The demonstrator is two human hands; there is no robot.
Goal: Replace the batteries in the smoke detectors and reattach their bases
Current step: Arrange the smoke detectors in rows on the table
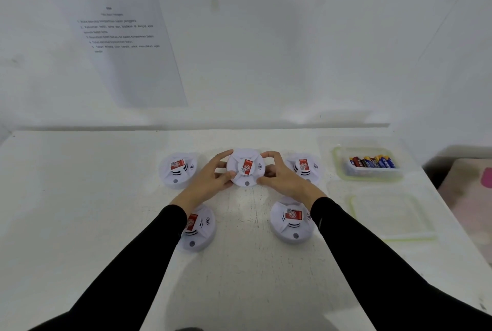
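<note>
A white smoke detector (pixel 246 168) is being gripped from both sides at the far middle of a white surface (pixel 80 197), the left hand (pixel 213 177) being curled round its left rim and the right hand (pixel 283 179) round its right rim, with thumbs and fingertips pressed against the edge. Whether the unit is being lifted clear or is resting on the surface cannot be told.

Four more detectors are being left untouched around it: one at far left (pixel 177 169), one at far right (pixel 303 167), partly hidden by the right hand, and two nearer, at left (pixel 198 227) and at right (pixel 291 220).

Batteries (pixel 372 162) are being kept in a clear tub (pixel 343 171) at the right edge, with a second clear container (pixel 354 208) just in front of it.

The casing is being judged light, rigid and smooth plastic, likely slippery on its domed face. A hold on the outer rim, with opposing hands, is being judged best for twisting the base free; the vented ribs and red label are being judged poor places for pressure.
</note>
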